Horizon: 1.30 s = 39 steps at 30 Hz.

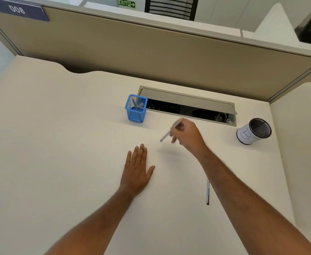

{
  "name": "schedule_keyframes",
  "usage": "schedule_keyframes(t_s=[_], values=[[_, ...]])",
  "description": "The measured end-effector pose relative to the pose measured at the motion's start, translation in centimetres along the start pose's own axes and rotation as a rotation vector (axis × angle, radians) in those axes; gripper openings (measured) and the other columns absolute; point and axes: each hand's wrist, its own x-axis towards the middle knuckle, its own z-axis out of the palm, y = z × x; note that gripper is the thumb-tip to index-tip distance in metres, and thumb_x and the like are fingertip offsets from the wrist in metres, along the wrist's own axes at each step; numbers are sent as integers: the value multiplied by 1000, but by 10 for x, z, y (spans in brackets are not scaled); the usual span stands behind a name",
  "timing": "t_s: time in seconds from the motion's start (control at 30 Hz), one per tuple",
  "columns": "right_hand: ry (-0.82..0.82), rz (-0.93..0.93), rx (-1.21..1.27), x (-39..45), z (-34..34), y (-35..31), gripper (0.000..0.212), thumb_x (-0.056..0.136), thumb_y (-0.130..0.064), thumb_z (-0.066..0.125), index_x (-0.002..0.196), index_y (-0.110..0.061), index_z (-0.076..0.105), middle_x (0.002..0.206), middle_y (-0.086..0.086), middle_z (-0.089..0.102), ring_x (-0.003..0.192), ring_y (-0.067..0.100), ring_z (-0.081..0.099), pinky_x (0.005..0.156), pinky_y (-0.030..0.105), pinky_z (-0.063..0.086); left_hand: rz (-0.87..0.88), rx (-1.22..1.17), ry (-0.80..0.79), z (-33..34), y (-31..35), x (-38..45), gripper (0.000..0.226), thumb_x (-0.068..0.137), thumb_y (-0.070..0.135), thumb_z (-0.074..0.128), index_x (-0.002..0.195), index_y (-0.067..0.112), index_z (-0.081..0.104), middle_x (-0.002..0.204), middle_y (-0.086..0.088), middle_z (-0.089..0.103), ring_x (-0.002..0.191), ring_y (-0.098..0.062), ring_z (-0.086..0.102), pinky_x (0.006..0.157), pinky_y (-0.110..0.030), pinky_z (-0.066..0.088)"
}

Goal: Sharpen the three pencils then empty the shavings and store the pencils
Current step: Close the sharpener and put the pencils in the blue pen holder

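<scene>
At the left of our working area stands the blue mesh pencil holder (136,109), upright on the desk (59,144), with one pencil (134,104) already leaning inside it, so we judge we are at the storing stage. Nearer us, our left hand (137,170) lies flat on the desk, fingers straight and holding nothing, probably just steadying us. To its right, our right hand (185,134) pinches a second pencil (169,131) in its fingers, raised above the desk and tilted with its upper end toward the holder, likely on its way there. A third pencil (208,192) lies on the desk close to our right forearm, waiting its turn. Far right stands a black mesh cup (253,131) wrapped in lettered paper, perhaps the shavings bin. We see no sharpener.
</scene>
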Motion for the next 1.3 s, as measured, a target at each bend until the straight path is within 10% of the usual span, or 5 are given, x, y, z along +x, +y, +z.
schedule_keyframes(t_s=[0.23,0.57,1.13,1.3], values=[[101,-160,34,72,28,-61,9,97,-16,66,100,-8,69,82,-1,72,63,13,69,54,14,50,-2,-12,26,2,1,-2,78,108,53,38,168,5,25,179,-13,19,166,-30,19,133,-51,12],[73,-260,-418,124,86,-54,22,97,-29,72,111,-12,72,124,6,53,123,22,46,88,29,52,-29,-37,-10,-1,2,-1,79,109,55,36,170,8,17,181,-9,11,168,-27,9,135,-52,14],[111,-162,-169,97,74,-58,34,99,-24,67,132,-21,58,142,-2,54,136,18,45,110,41,42,-34,-43,-6,-5,2,-2,79,109,55,35,170,9,19,181,-8,12,168,-25,10,135,-51,15],[196,-155,-196,54,37,-27,13,96,-27,69,105,-20,63,106,-6,62,99,15,60,87,34,53,-32,-42,7,-4,-1,-3,79,108,54,37,170,8,20,181,-9,14,167,-26,13,135,-50,14]])
